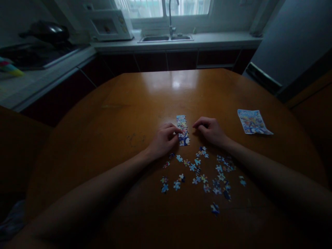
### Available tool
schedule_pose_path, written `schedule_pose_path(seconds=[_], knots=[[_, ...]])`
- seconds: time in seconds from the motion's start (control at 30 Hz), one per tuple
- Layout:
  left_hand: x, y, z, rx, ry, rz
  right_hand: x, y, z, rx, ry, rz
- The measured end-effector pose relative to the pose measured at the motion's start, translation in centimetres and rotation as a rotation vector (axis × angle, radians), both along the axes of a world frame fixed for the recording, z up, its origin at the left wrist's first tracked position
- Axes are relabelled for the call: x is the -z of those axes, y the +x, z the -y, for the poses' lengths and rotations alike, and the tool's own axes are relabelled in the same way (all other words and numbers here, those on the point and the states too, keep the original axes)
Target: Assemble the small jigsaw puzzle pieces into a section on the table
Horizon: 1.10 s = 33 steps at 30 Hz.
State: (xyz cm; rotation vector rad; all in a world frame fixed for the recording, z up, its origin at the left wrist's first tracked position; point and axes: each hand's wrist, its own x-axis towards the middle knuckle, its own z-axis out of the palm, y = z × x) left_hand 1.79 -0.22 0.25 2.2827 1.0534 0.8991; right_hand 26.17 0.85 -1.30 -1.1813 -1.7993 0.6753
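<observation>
A narrow strip of joined jigsaw puzzle pieces (183, 121) lies upright in my view on the wooden table, with a knobbed right edge. My left hand (166, 140) is at its left side, fingers bent and fingertips steadying the strip. Just right of the strip, my right hand (210, 130) rests near the tabletop, apart from the strip. Its fingers are curled together at the tips; whether a small piece is between them is hidden. Loose jigsaw pieces (197, 162) lie scattered below both hands, some beside my right forearm.
A creased printed picture sheet (252, 121) lies on the right of the wooden table (124, 103). One stray piece (214, 209) is close to me. Beyond the table are a sink (155, 38), a microwave (111, 26) and a stove with a black pan (50, 31).
</observation>
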Motion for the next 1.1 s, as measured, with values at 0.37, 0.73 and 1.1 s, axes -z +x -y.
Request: schedule_pose_path(seconds=[0.37,0.73,1.1], knots=[[-0.13,0.06,0.04,-0.005,-0.013,0.014,-0.08,-0.12,0.08,0.008,-0.024,0.002],[-0.06,0.04,0.04,-0.010,-0.010,0.002,-0.28,-0.12,0.09,0.015,-0.052,0.021],[-0.12,0.04,0.05,-0.014,-0.026,0.010,-0.20,-0.16,-0.03,0.005,-0.021,-0.013]])
